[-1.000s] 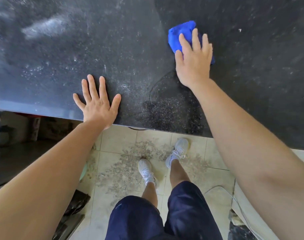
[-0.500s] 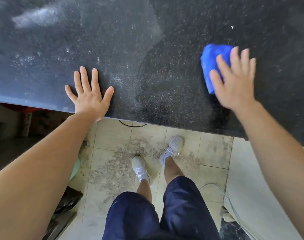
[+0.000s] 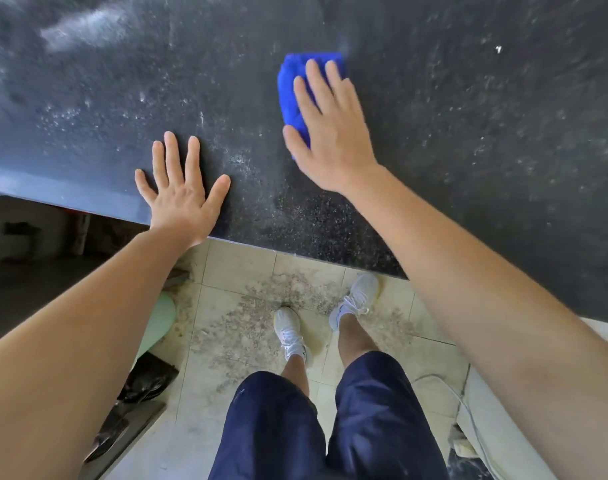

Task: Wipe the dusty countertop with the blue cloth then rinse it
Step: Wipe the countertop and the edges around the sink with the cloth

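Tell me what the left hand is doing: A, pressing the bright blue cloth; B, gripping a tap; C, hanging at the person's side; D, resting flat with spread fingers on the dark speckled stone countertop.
D: the left hand lies flat, fingers spread, on the dark speckled stone countertop near its front edge; the right hand presses the bright blue cloth.
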Motion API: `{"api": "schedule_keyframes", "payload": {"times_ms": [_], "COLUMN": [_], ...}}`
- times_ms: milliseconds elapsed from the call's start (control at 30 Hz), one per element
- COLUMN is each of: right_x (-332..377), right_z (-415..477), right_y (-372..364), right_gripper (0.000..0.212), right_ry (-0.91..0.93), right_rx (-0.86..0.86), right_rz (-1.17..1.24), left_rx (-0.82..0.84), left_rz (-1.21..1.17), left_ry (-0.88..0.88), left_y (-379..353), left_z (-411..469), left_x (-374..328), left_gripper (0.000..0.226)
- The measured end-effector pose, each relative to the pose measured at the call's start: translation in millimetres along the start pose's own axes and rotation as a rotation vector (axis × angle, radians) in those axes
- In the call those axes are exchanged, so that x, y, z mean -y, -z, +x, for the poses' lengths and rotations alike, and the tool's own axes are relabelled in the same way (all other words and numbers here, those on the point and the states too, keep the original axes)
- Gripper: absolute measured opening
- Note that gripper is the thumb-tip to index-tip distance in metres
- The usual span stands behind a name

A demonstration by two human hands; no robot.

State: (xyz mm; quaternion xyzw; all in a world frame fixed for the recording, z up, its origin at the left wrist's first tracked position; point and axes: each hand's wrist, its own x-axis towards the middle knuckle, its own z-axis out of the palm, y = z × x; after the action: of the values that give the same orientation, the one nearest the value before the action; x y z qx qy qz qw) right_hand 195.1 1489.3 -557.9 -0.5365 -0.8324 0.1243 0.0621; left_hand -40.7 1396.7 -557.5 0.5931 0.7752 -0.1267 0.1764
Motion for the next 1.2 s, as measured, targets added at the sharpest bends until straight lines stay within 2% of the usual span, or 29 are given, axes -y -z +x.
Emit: {"api": "schedule_keyframes", "payload": {"times_ms": [133,200,267,400,500,600,767,933,1000,1100,1200], "right_x": [3,-24,-57,-98,-70,-17,47,20,-2,-22,10], "right_z": [-28,-29,-15,35,51,28,-74,-116,-123,-119,-97], "right_y": [-11,-6,4,25,25,10,-16,-3,5,10,2], "right_gripper": [0.061,0.058,0.059,0.066,0.069,0.065,0.06,0.058,0.056,0.058,0.066], "right_ry": [0.28,0.294,0.144,-0.306,-0.397,-0.178,0.216,0.325,0.21,-0.186,-0.577], "right_rx": [0.062,0.025,-0.036,-0.062,-0.05,-0.01,0.079,0.176,0.133,0.053,0.004], "right_rz": [0.016,-0.004,-0.046,-0.05,-0.021,-0.036,0.113,0.054,0.007,-0.029,-0.033], "left_rx": [0.011,0.006,0.007,0.006,0.008,0.02,0.023,0.031,0.042,0.067,0.048], "left_rz": [-0.017,-0.002,0.004,-0.002,-0.005,-0.017,-0.071,-0.068,-0.058,-0.077,-0.161], "left_ry": [0.012,0.006,-0.002,-0.011,-0.012,-0.02,-0.016,-0.025,-0.04,-0.075,-0.155], "left_y": [1,1,1,2,3,4,5,6,7,10,17], "left_z": [0,0,0,-1,0,-1,1,2,2,2,0], "left_x": [0,0,0,0,0,1,1,2,2,7,21], "left_gripper": [0.076,0.075,0.075,0.074,0.074,0.073,0.066,0.065,0.065,0.065,0.062]}}
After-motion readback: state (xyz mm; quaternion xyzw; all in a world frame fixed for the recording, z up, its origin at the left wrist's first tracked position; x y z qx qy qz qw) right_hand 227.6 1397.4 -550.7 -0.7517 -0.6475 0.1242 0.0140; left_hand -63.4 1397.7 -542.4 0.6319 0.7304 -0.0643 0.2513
